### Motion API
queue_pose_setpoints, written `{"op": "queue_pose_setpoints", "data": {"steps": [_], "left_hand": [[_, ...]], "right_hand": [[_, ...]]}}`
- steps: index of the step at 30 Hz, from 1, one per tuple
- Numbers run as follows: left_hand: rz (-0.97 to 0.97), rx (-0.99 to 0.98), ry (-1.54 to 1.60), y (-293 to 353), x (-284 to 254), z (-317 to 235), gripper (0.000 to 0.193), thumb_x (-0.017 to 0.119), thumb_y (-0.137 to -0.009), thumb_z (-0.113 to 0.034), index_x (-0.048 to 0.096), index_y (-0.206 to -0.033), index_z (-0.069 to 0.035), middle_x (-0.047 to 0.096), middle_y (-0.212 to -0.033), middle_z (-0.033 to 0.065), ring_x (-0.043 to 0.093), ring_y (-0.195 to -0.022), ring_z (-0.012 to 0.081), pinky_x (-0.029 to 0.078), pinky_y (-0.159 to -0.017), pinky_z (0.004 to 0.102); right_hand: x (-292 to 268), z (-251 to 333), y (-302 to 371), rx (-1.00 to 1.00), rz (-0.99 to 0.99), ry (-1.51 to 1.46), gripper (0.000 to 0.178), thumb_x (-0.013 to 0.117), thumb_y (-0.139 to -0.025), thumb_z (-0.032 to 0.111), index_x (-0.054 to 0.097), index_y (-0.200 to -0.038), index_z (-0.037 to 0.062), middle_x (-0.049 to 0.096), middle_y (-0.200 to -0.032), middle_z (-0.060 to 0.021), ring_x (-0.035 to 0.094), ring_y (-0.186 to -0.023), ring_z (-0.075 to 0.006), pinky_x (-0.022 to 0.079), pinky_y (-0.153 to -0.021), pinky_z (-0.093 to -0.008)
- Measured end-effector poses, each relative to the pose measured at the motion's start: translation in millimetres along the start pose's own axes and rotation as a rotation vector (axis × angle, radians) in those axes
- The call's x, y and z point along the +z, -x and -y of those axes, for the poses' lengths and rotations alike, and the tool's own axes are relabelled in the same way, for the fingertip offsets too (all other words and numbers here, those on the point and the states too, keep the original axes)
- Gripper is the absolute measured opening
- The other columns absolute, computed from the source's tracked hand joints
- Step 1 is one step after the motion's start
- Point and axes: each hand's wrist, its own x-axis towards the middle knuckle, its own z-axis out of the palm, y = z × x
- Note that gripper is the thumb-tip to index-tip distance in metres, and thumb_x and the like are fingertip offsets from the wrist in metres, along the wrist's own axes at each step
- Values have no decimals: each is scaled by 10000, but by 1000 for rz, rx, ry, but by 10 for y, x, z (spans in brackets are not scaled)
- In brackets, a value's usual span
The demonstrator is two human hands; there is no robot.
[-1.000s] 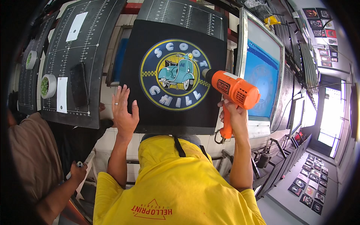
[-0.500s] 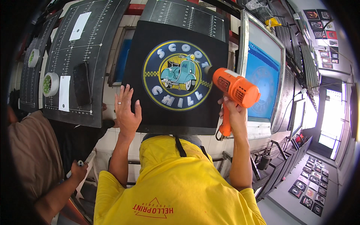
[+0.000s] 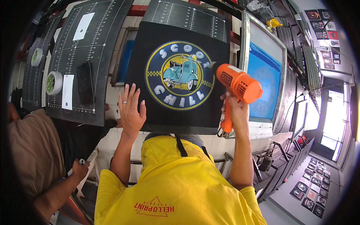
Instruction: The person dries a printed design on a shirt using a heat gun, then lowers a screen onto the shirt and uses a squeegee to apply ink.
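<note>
An orange heat gun (image 3: pixel 240 83) is in my right hand (image 3: pixel 236 108), with my fingers wrapped round its handle. Its dark nozzle points left, over the right edge of a round print (image 3: pixel 180 75) showing a teal scooter inside a navy and yellow ring. That print is on black fabric (image 3: pixel 210 116) stretched over a board in front of me. My left hand (image 3: pixel 132 108) lies flat at the fabric's lower left edge, fingers extended and a ring on one of them, holding nothing.
To the right stands a framed printing screen (image 3: pixel 264 78) with blue mesh. Ruled black boards (image 3: pixel 80 48) at the left bear tape rolls (image 3: pixel 54 83), paper strips and a dark phone (image 3: pixel 85 84). Beside them, at lower left, a person in brown (image 3: pixel 37 146) holds a marker (image 3: pixel 81 161).
The whole view has shifted slightly to the right. Against the print, the heat gun has barely moved, and my left hand stays at the fabric's edge.
</note>
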Motion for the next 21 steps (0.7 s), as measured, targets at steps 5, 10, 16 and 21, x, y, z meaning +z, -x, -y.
{"op": "queue_pose_setpoints", "data": {"steps": [5,10,16,21], "left_hand": [[-11,15,7,0,1,-1,368,576,-946,-132,579,-1293,-10,528,-1450,145,420,-1409,355,302,-1147,580],[-39,103,48,57,-23,4,300,571,-943,-132,631,-1217,-27,566,-1407,133,465,-1376,338,322,-1143,563],[-35,131,74,45,-108,-76,248,592,-920,-117,676,-1131,-19,585,-1374,140,498,-1343,338,345,-1130,552],[24,133,94,75,-105,-179,271,602,-912,-111,674,-1153,-8,574,-1385,154,482,-1355,344,334,-1137,557]], "right_hand": [[-83,-48,151,75,72,20,264,638,-934,209,631,-1091,-2,688,-853,-58,596,-574,-114,496,-511,-272],[-130,-214,306,71,21,-3,260,628,-943,190,618,-1120,0,683,-873,-62,594,-579,-113,495,-516,-266],[-136,-329,562,102,-50,-44,225,660,-927,151,622,-1090,1,684,-878,-60,592,-577,-105,486,-521,-267],[-216,-421,730,142,44,42,222,646,-925,142,619,-1096,5,686,-873,-67,593,-585,-111,486,-527,-263]]}}
